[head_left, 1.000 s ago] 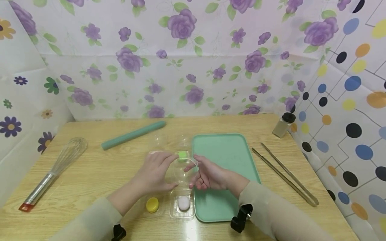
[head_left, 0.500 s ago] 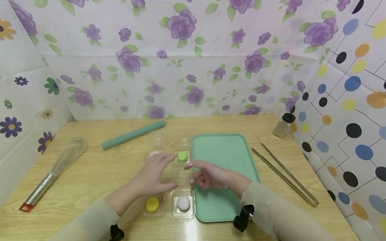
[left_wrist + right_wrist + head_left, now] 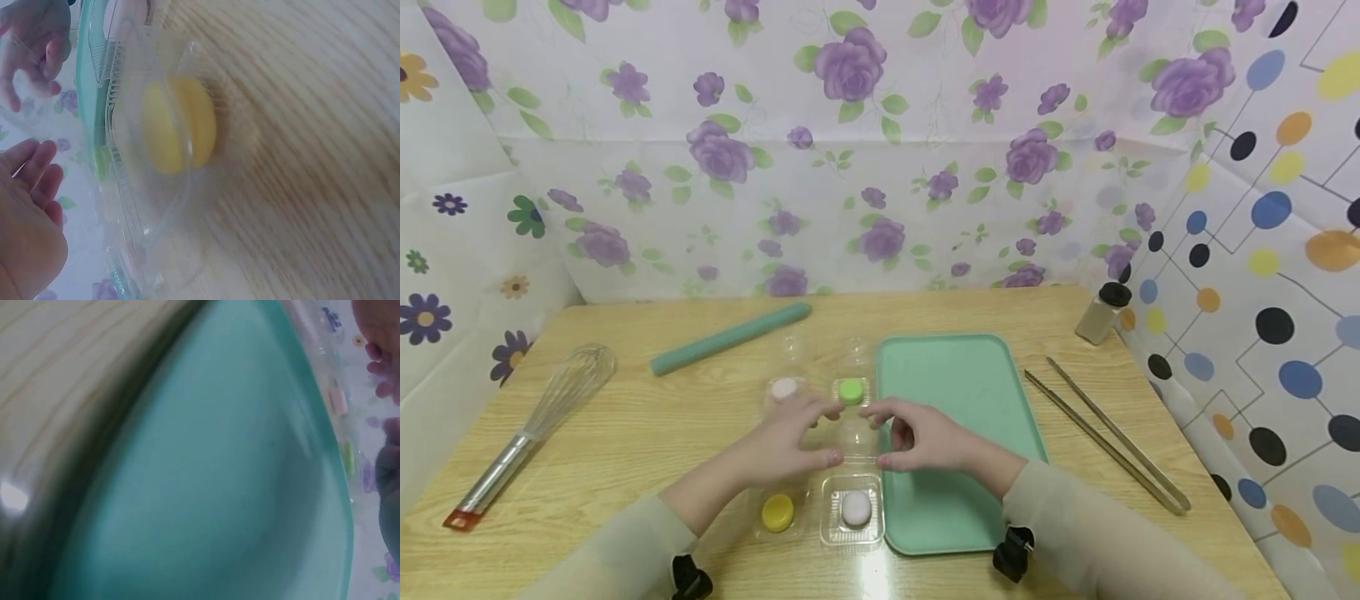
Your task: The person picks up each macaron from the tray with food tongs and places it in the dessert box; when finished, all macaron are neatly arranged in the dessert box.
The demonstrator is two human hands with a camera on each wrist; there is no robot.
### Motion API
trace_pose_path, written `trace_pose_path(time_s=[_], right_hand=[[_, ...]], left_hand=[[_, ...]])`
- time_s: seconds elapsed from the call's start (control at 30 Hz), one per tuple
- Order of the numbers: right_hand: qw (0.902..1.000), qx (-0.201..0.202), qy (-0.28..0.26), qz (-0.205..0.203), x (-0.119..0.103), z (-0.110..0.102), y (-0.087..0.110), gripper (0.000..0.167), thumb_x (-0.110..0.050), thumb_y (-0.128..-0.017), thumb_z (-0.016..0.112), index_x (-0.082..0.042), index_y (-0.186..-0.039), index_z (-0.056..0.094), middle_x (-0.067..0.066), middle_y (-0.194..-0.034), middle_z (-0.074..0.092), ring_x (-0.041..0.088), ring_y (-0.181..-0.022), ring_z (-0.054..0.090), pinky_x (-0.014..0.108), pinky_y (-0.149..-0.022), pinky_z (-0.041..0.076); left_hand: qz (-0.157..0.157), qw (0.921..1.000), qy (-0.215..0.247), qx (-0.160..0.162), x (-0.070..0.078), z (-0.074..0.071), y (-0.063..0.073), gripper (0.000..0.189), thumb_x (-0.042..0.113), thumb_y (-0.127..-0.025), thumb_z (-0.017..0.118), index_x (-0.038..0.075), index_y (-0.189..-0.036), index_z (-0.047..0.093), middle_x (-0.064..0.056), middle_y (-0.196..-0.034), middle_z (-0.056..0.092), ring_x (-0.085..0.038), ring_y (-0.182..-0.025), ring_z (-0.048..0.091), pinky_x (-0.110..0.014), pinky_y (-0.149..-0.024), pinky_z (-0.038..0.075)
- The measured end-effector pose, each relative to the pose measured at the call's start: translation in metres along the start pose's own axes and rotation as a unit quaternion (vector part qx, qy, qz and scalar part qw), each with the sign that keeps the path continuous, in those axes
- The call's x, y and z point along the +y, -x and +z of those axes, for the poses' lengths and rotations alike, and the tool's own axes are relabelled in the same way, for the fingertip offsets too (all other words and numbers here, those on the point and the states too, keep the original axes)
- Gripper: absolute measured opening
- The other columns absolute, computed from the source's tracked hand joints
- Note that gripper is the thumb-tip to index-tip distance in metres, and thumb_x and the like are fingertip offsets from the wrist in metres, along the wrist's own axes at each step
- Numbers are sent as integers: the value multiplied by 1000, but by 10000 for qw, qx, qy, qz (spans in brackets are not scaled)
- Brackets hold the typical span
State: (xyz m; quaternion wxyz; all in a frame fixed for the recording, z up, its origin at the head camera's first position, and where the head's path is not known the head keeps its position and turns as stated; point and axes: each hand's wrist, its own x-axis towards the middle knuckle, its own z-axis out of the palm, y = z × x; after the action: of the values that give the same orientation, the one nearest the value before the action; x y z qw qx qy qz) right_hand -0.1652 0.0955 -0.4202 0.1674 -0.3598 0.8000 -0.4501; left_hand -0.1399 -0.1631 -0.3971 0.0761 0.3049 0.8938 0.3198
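Observation:
My left hand (image 3: 786,442) hovers over the clear plastic boxes, its fingers spread and loosely bent with nothing in them. Facing it, my right hand (image 3: 925,437) hangs above the tray's left edge, thumb and fingers bent apart and holding nothing. Below the hands, a lilac-white macaron (image 3: 856,508) sits in a clear box (image 3: 829,533) whose raised lid (image 3: 857,442) shows between them. A yellow macaron (image 3: 178,125) lies in a box to its left. Farther back are a green macaron (image 3: 851,392) and a pink macaron (image 3: 784,388), each in a clear box.
A green tray (image 3: 955,375) lies right of the boxes. Metal tongs (image 3: 1112,437) and a black-capped shaker (image 3: 1101,315) are farther right. A green rolling pin (image 3: 730,339) lies at the back, a whisk (image 3: 538,425) at the left. Patterned sheets stand around the table.
A clear round-edged lid between my hands is no longer held there. The right fingers have drawn up into a bend, and the hands remain over the boxes.

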Motion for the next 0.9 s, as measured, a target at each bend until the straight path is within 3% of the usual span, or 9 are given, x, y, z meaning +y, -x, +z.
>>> trace_pose_path(time_s=[0.17,0.33,0.47,0.63,0.9], right_hand=[[9985,198,417,-295,0,2,3,65,-29,-77,75,-18,-134,46,0,-115,54,24,-75,54,21,-58,43],[9965,128,792,-243,-1,3,5,72,-34,-74,78,-17,-135,44,-5,-120,52,23,-80,55,21,-58,42],[9938,60,1100,-174,-4,4,7,74,-38,-72,79,-15,-134,44,-6,-124,50,19,-88,53,24,-68,45],[9907,73,1307,-371,-6,6,9,74,-39,-71,79,-12,-131,46,0,-129,47,17,-99,48,31,-83,45],[9857,-83,1466,-827,-7,11,15,78,-39,-70,80,-6,-131,44,6,-130,44,21,-102,47,29,-86,44]], left_hand=[[-65,10000,-7,-35,-1,4,0,75,52,-76,69,8,-133,48,-2,-122,55,-25,-110,49,-48,-91,42],[-4,9997,-237,41,0,5,1,79,50,-69,76,9,-131,49,-2,-126,54,-24,-114,47,-50,-94,39],[83,9993,-359,9,2,6,3,83,48,-64,80,9,-131,49,-2,-128,51,-23,-116,45,-49,-97,37],[81,9993,-355,86,3,9,9,86,49,-62,81,10,-131,48,-1,-128,51,-21,-118,43,-48,-98,35],[201,9982,-518,241,6,16,19,86,49,-60,81,6,-127,48,-4,-126,50,-26,-118,40,-52,-100,28]])
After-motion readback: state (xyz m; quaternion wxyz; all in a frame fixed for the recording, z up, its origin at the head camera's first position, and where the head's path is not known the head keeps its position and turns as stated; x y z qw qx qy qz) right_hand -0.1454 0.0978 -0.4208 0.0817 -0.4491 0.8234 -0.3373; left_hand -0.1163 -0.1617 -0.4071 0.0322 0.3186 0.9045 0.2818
